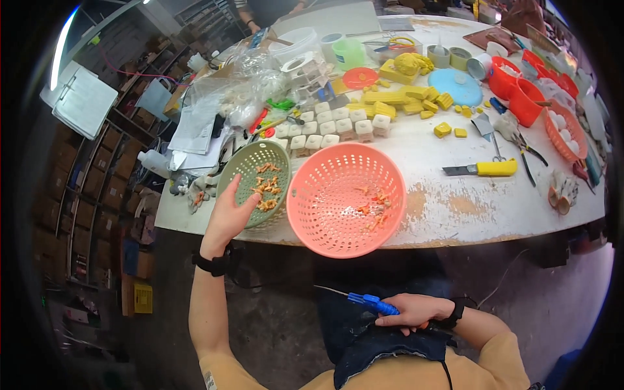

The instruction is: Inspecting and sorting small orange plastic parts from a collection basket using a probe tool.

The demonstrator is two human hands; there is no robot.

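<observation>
My left hand (232, 211) reaches over the near left rim of an olive-green perforated basket (281, 160), thumb and fingers apart and nothing visible in them. Small orange-tan pieces (268, 185) lie in that basket beside my fingers. To its right stands a pink perforated basket (313, 224), with a few orange pieces (372, 209) on its right side. Low in front of my body, over the dark apron, my right hand (416, 311) is closed around a blue-handled soldering iron (367, 301). Its long thin tip points left, below the table edge.
Behind the baskets stand rows of white blocks (328, 127) and yellow lumps (390, 97). On the right lie a yellow utility knife (494, 168), pliers (524, 153) and red containers (525, 101). Papers (195, 130) are at the left. A person (263, 13) stands across the table.
</observation>
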